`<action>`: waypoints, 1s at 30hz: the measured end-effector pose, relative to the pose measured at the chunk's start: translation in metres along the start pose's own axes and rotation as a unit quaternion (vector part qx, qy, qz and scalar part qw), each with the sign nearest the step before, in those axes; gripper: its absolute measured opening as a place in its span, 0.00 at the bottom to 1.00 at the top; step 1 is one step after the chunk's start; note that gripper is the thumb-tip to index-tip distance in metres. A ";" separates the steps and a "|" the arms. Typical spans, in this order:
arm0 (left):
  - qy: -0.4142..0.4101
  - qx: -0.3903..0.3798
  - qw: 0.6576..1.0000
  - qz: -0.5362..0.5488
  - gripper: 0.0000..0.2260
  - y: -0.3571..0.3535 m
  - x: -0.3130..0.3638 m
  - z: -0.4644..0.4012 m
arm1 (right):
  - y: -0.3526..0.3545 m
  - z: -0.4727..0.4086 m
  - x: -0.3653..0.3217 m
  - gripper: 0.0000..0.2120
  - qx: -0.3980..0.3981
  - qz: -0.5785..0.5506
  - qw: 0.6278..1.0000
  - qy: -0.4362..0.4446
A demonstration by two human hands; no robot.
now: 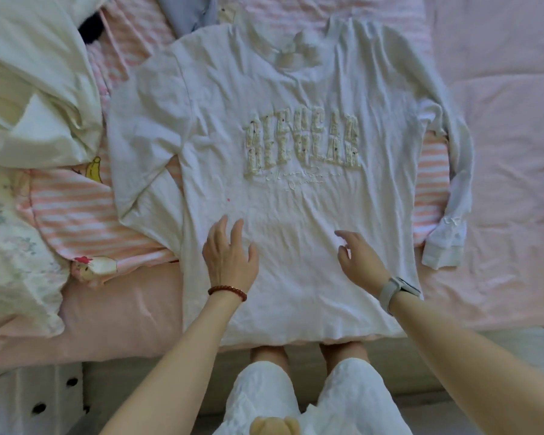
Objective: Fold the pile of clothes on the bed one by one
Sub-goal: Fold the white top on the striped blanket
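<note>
A: Where's the sweatshirt [283, 171]?
B: Flat, mid-frame on the bed [500, 152], front up.
A: The hands?
B: Left hand [228, 255] and right hand [360, 255] at lower centre, fingers relaxed over the hem, grasping nothing.

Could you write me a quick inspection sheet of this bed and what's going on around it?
Surface: pink bed, sheet wrinkled.
Job's things: white sweatshirt spread flat, front up, sleeves angled down its sides; pink striped garment partly beneath it.
Clutter: cream bedding heaped at left; blue-grey cloth at top.
Hands: left hand open, resting on the sweatshirt's lower part; right hand open, fingers relaxed just over it.
Cables: nothing seen.
Surroundings: white cabinet at lower left.
</note>
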State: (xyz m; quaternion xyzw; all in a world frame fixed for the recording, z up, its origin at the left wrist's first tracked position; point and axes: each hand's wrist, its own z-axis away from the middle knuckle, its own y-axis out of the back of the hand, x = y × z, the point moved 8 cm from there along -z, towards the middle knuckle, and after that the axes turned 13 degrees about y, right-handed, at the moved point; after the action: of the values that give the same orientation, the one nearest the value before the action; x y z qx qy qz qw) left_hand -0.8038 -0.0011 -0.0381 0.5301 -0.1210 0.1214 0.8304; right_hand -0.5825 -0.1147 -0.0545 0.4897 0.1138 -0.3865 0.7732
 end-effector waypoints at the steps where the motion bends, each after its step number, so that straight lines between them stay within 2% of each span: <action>1: -0.017 -0.013 1.000 -0.008 0.22 -0.002 0.026 -0.010 | 0.021 -0.003 0.008 0.19 0.040 -0.016 0.999 -0.009; 6: -0.095 -0.032 0.994 -0.049 0.26 -0.020 0.135 -0.040 | 0.117 -0.013 0.070 0.18 0.230 -0.014 0.973 -0.021; 8: -0.118 -0.045 0.990 -0.059 0.27 -0.035 0.173 -0.047 | 0.146 -0.015 0.109 0.20 0.276 0.001 0.959 -0.060; 10: -0.134 -0.058 0.987 -0.066 0.27 -0.054 0.210 -0.050 | 0.163 -0.017 0.155 0.25 0.274 0.001 0.952 -0.139; 13: -0.166 -0.064 0.981 -0.079 0.29 -0.086 0.269 -0.052 | 0.160 -0.025 0.219 0.32 0.216 -0.088 0.944 -0.235; 15: -0.194 -0.063 0.975 -0.085 0.29 -0.102 0.306 -0.053 | 0.150 -0.033 0.240 0.26 0.180 -0.132 0.946 -0.237; 18: -0.233 -0.045 0.966 -0.106 0.28 -0.115 0.355 -0.060 | 0.156 -0.035 0.265 0.11 0.171 -0.163 0.940 -0.247; 19: -0.246 -0.039 0.961 -0.117 0.28 -0.116 0.369 -0.064 | 0.165 -0.034 0.273 0.07 0.190 -0.215 0.924 -0.252; 21: -0.280 -0.030 0.950 -0.137 0.28 -0.118 0.396 -0.071 | 0.188 -0.030 0.294 0.07 0.227 -0.357 0.873 -0.245; 22: -0.297 -0.025 0.943 -0.147 0.28 -0.117 0.408 -0.074 | 0.203 -0.026 0.308 0.09 0.237 -0.397 0.850 -0.252; 23: -0.309 -0.023 0.938 -0.158 0.29 -0.117 0.420 -0.077 | 0.222 -0.022 0.320 0.09 0.240 -0.404 0.844 -0.259; 26: -0.319 -0.028 0.922 -0.217 0.27 -0.126 0.449 -0.090 | 0.294 -0.015 0.354 0.06 0.295 -0.296 0.875 -0.244; 28: -0.328 -0.020 0.910 -0.255 0.27 -0.132 0.467 -0.099 | 0.336 -0.013 0.367 0.15 0.355 -0.184 0.886 -0.233; 30: -0.330 -0.023 0.902 -0.276 0.26 -0.141 0.482 -0.108 | 0.354 -0.015 0.365 0.20 0.405 -0.110 0.882 -0.216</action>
State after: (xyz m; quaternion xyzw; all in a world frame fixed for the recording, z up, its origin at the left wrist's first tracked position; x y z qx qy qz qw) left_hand -0.2961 0.0747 -0.0438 0.5324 -0.2397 -0.2976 0.7553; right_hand -0.0816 -0.2009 -0.0272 0.6486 -0.1696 -0.5775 0.4659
